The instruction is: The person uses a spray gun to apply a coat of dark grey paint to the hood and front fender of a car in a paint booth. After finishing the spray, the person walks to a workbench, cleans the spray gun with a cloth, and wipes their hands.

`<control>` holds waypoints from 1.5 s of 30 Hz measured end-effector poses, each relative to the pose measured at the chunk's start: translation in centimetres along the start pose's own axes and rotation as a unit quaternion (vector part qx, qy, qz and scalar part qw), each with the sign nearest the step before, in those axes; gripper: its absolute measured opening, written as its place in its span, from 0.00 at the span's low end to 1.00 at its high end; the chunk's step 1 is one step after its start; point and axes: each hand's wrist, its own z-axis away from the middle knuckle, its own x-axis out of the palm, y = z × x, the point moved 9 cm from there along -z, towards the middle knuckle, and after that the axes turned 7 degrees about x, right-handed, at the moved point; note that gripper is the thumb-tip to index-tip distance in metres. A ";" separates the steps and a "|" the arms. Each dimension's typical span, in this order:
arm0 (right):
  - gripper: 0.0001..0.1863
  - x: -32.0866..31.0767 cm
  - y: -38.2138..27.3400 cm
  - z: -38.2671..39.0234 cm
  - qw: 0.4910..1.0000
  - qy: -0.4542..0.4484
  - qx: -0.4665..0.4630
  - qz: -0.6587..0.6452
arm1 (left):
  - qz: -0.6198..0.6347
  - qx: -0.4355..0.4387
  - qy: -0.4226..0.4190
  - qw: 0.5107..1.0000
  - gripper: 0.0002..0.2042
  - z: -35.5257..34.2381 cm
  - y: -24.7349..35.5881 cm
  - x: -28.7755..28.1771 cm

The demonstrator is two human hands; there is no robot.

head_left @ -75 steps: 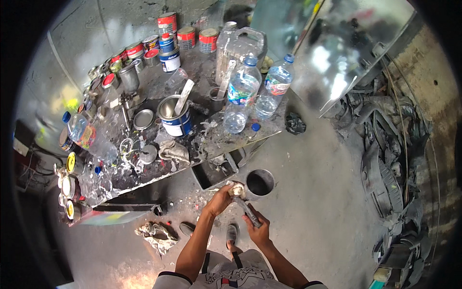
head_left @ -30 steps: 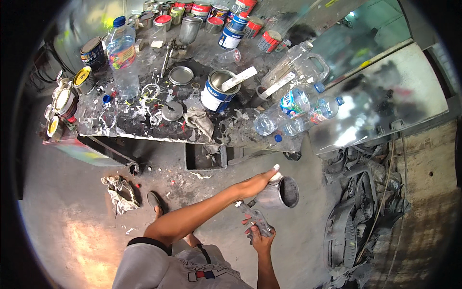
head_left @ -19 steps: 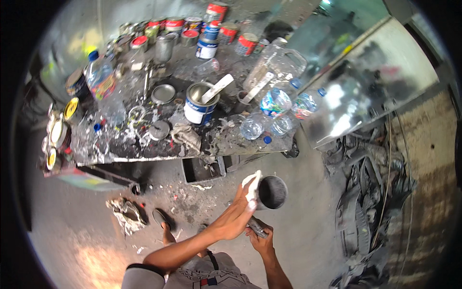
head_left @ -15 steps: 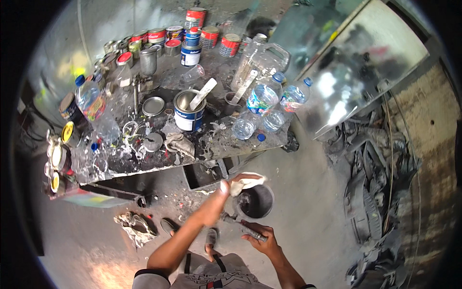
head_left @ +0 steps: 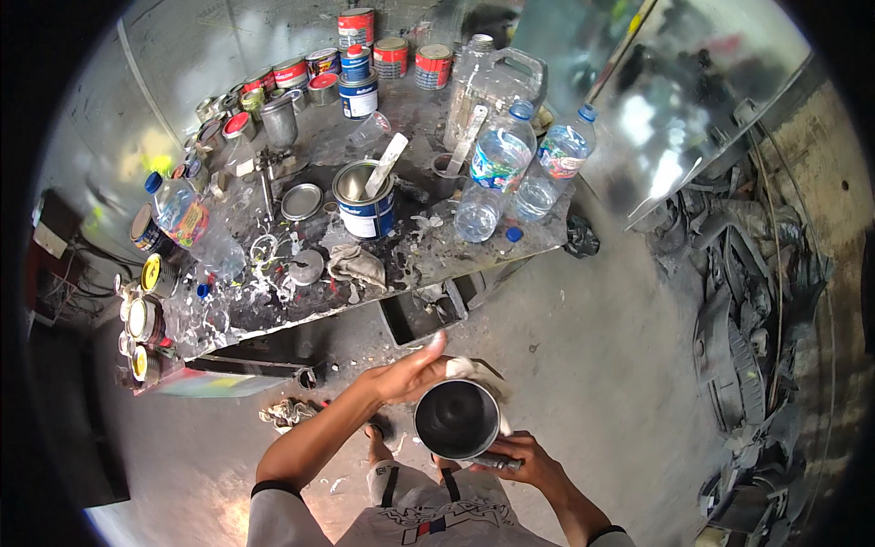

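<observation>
An open round cup [head_left: 456, 419], dark inside with a pale rim, faces up in front of my body. Just below its rim, my right hand [head_left: 521, 456] is closed round a grey metal handle [head_left: 497, 461], which looks like that of a spray gun joined to the cup. My left hand [head_left: 410, 376] is at the cup's far left side, thumb raised, holding a white cloth [head_left: 463, 367] against or close to the outer wall. The cup hides part of the cloth and some fingers.
Ahead stands a paint-spattered bench [head_left: 419, 260] with an opened paint can [head_left: 363, 205], a stir stick [head_left: 387, 164], plastic bottles [head_left: 501, 159] and several tins. A dark tray [head_left: 419, 314] lies below its edge. Black scrap parts [head_left: 738, 337] are piled at the right.
The cup has come nearer my body and turned its opening up toward me. My left hand and the cloth have moved from above it to its far side. My right hand keeps the handle.
</observation>
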 end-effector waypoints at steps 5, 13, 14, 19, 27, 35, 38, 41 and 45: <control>0.23 -0.7 0.9 -0.2 0.999 0.037 0.014 -0.001 | -0.006 0.137 0.022 0.990 0.42 2.8 1.4 1.9; 0.20 -1.8 1.7 -1.6 0.980 0.183 0.082 0.010 | -0.360 0.177 0.262 0.878 0.33 5.4 -0.7 5.3; 0.21 -1.4 1.7 -1.8 0.980 0.183 0.077 0.013 | -0.373 0.215 0.263 0.863 0.32 4.7 -1.1 5.5; 0.23 0.7 3.6 -1.8 0.973 0.188 0.130 0.023 | -0.177 0.375 0.398 0.818 0.29 3.3 0.4 2.1; 0.21 2.8 4.2 -2.4 0.973 0.213 0.060 0.065 | -0.031 0.548 0.456 0.700 0.25 12.9 5.9 -0.9; 0.17 5.9 0.4 -6.2 0.977 0.190 -0.048 0.090 | 0.005 0.461 0.616 0.639 0.25 27.9 -2.6 -6.6; 0.16 7.4 -0.6 -8.8 0.977 0.179 -0.051 0.100 | 0.070 0.443 0.648 0.615 0.25 31.7 -6.5 -8.8; 0.15 8.6 -2.5 -11.7 0.975 0.180 -0.071 0.109 | 0.062 0.420 0.654 0.626 0.24 34.0 -7.4 -10.5; 0.15 11.1 -4.3 -15.0 0.973 0.181 -0.083 0.115 | 0.057 0.415 0.658 0.626 0.22 37.0 -7.2 -13.1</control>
